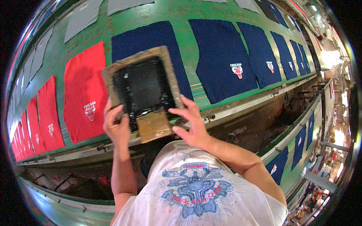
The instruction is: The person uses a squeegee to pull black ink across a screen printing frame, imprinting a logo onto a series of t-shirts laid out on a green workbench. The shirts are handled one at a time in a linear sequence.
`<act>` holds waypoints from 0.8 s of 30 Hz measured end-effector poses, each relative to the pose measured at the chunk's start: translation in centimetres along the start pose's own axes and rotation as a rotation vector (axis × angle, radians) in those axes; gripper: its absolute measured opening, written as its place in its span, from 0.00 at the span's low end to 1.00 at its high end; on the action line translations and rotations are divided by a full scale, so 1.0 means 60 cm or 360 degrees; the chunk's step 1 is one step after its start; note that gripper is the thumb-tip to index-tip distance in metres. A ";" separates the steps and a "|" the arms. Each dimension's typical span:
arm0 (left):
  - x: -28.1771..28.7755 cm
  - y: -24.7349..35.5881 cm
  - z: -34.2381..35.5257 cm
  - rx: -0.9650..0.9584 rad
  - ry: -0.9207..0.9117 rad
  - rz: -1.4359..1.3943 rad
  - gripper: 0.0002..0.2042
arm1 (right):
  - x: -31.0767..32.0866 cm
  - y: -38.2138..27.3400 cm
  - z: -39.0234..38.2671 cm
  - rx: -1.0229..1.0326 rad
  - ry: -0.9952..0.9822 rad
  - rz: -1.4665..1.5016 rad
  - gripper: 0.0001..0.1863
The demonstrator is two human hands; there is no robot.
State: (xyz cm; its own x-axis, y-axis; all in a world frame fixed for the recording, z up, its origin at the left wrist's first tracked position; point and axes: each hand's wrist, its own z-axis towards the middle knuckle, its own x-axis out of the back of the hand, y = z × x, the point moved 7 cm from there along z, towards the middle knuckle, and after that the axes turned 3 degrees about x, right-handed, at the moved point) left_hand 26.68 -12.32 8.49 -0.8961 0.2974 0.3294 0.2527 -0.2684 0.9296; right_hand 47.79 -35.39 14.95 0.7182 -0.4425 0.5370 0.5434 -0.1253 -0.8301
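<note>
I hold a screen printing frame [141, 81] tilted above the near edge of the table, over a navy fabric piece [151, 35]; it has a worn tan border, a dark ink-coated middle and a tan board [152, 126] across its lower part. My left hand [117, 122] is closed on the frame's lower left edge, with fingers bent. My right hand [192, 124] grips its right side, fingers partly spread along the edge. A red printed fabric piece [81, 79] lies just left of the frame, and a navy printed piece [218, 56] lies to its right.
The long green table [188, 11] bears rows of red, navy and grey pieces. A metal rail [226, 113] runs along its near edge above a dark gap. Another table [316, 116] with navy pieces stands at lower right, beside cluttered shelving at the far right.
</note>
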 end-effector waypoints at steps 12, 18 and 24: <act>0.298 -0.012 -0.084 0.0214 0.0366 0.0079 0.04 | -0.119 -0.097 0.001 0.0434 -0.0665 0.0831 0.41; 0.275 -0.022 -0.143 0.0117 0.0434 0.0016 0.03 | -0.121 -0.095 -0.005 0.0480 -0.0784 0.0714 0.40; 0.237 -0.038 -0.152 0.0124 0.0363 -0.0116 0.15 | -0.094 -0.084 -0.016 0.0494 -0.0822 0.0650 0.40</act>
State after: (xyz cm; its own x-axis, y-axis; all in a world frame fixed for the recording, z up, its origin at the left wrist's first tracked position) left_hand 10.04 -15.87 9.56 -0.9699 0.0965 0.2233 0.2037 -0.1798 0.9624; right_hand 40.61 -33.11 15.95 0.9619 0.0851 0.2596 0.2314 0.2517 -0.9397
